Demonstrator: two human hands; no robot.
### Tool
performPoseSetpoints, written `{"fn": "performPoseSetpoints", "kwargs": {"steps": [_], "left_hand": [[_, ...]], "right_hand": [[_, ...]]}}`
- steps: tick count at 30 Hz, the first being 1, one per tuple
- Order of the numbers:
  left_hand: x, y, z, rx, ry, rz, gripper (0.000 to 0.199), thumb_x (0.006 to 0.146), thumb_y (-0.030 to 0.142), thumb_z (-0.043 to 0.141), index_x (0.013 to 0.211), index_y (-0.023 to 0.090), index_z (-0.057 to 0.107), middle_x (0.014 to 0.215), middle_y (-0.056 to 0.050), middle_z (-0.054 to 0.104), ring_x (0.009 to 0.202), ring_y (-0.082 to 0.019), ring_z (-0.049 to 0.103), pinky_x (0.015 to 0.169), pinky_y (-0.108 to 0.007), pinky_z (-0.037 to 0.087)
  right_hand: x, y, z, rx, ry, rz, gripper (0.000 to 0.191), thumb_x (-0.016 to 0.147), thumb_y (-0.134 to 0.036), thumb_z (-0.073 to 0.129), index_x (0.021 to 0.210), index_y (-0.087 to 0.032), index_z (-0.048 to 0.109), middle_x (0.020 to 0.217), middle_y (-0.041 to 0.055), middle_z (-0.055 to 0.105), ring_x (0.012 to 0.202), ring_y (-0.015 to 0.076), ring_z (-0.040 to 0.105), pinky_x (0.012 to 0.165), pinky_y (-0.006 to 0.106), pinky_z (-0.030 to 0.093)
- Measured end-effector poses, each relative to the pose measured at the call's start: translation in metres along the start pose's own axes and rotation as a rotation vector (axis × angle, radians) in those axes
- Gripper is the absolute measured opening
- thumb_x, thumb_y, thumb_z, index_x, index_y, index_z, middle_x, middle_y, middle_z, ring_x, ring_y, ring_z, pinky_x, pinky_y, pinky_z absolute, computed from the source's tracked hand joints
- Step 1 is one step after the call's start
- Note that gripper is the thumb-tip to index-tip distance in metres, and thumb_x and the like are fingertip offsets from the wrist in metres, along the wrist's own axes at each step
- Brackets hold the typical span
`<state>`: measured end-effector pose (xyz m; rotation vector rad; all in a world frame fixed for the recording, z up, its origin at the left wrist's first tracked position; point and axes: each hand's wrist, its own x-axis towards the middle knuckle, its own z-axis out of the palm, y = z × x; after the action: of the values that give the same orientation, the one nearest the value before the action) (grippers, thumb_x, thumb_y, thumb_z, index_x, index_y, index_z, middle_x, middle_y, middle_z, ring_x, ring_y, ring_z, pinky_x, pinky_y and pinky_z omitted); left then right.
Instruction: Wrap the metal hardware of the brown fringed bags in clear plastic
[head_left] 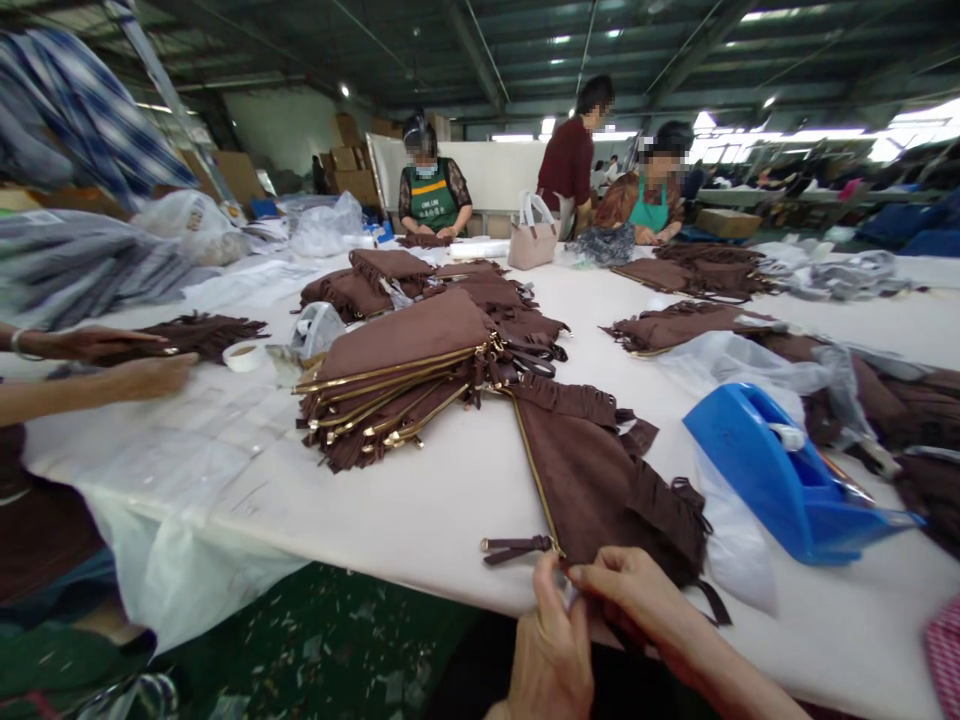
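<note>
A dark brown fringed zip pouch (592,470) lies at the table's front edge, its gold zipper along the left side. A strap with a small gold tip (517,547) sticks out left from its near corner. At that corner my left hand (551,645) is closed, finger and thumb pinched on something small and whitish that I cannot make out. My right hand (637,600) meets it there, thumb and fingers pinching the pouch's corner by the zipper end. Behind the pouch rises a stack of similar brown pouches (409,345) with gold zippers.
A blue tape dispenser (780,480) stands right of the pouch, beside clear plastic bags (750,365). At left, another person's hands (150,380) are over brown fringed material. A tape roll (245,356) lies nearby. Several people work across the table, near a beige handbag (534,243).
</note>
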<state>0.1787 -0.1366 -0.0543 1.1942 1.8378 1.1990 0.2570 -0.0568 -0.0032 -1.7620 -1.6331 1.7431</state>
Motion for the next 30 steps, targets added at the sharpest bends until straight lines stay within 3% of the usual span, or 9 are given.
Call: {"fn": "performPoseSetpoints", "kwargs": {"steps": [4, 7, 10, 14, 19, 27, 30], "left_hand": [[0.002, -0.003, -0.002, 0.018, -0.013, -0.009, 0.029, 0.081, 0.034, 0.031, 0.100, 0.017, 0.046, 0.075, -0.009, 0.063, 0.064, -0.017, 0.059, 0.057, -0.026, 0.041], [0.008, 0.002, -0.005, -0.127, -0.077, -0.154, 0.023, 0.079, 0.038, 0.034, 0.076, 0.019, 0.048, 0.058, -0.003, 0.056, 0.045, -0.012, 0.049, 0.043, -0.022, 0.033], [0.014, 0.013, -0.011, -0.379, -0.172, -0.342, 0.021, 0.076, 0.035, 0.037, 0.065, 0.019, 0.044, 0.046, 0.003, 0.049, 0.031, -0.006, 0.034, 0.034, -0.020, 0.021], [0.020, 0.026, -0.019, -0.605, -0.181, -0.538, 0.012, 0.069, 0.024, 0.041, 0.060, 0.017, 0.045, 0.039, 0.003, 0.047, 0.027, -0.004, 0.028, 0.032, -0.018, 0.015], [0.025, 0.031, -0.027, -0.813, -0.221, -0.767, 0.004, 0.062, 0.017, 0.044, 0.058, 0.016, 0.044, 0.037, 0.003, 0.046, 0.026, -0.004, 0.026, 0.031, -0.018, 0.014], [0.022, 0.046, -0.022, -1.046, -0.241, -0.954, 0.013, 0.072, 0.010, 0.037, 0.062, 0.013, 0.044, 0.038, 0.003, 0.042, 0.029, -0.003, 0.030, 0.034, -0.016, 0.017], [0.023, 0.055, -0.023, -1.093, -0.261, -0.995, 0.014, 0.075, 0.012, 0.036, 0.065, 0.013, 0.045, 0.040, 0.002, 0.044, 0.029, -0.003, 0.030, 0.034, -0.016, 0.017]], "right_hand": [[-0.001, -0.002, 0.000, -0.011, 0.009, 0.016, 0.025, 0.063, -0.036, 0.052, 0.050, -0.020, 0.037, 0.030, -0.0098, 0.036, 0.025, 0.0025, 0.026, 0.029, 0.017, 0.015], [-0.004, 0.001, -0.002, 0.022, -0.040, 0.017, 0.023, 0.062, -0.036, 0.051, 0.051, -0.019, 0.042, 0.036, -0.0081, 0.043, 0.027, 0.0022, 0.031, 0.029, 0.016, 0.017], [-0.008, 0.008, -0.005, 0.052, -0.079, -0.011, 0.018, 0.063, -0.033, 0.048, 0.056, -0.016, 0.050, 0.044, -0.0050, 0.052, 0.030, 0.0024, 0.038, 0.031, 0.015, 0.021], [-0.011, 0.019, -0.002, 0.042, -0.054, -0.081, 0.018, 0.062, -0.032, 0.047, 0.060, -0.015, 0.052, 0.049, -0.0035, 0.054, 0.033, 0.0048, 0.044, 0.033, 0.017, 0.029], [-0.008, 0.029, 0.003, 0.102, -0.049, -0.148, 0.019, 0.065, -0.034, 0.045, 0.067, -0.016, 0.051, 0.053, -0.0039, 0.054, 0.037, 0.0059, 0.046, 0.035, 0.018, 0.031], [-0.009, 0.036, 0.014, 0.293, 0.027, -0.231, 0.016, 0.068, -0.035, 0.049, 0.066, -0.019, 0.047, 0.047, -0.0067, 0.046, 0.043, 0.0086, 0.043, 0.042, 0.022, 0.032], [-0.009, 0.040, 0.021, 0.460, -0.020, -0.202, 0.018, 0.066, -0.035, 0.055, 0.068, -0.019, 0.049, 0.048, -0.0075, 0.045, 0.044, 0.0074, 0.040, 0.042, 0.020, 0.028]]}}
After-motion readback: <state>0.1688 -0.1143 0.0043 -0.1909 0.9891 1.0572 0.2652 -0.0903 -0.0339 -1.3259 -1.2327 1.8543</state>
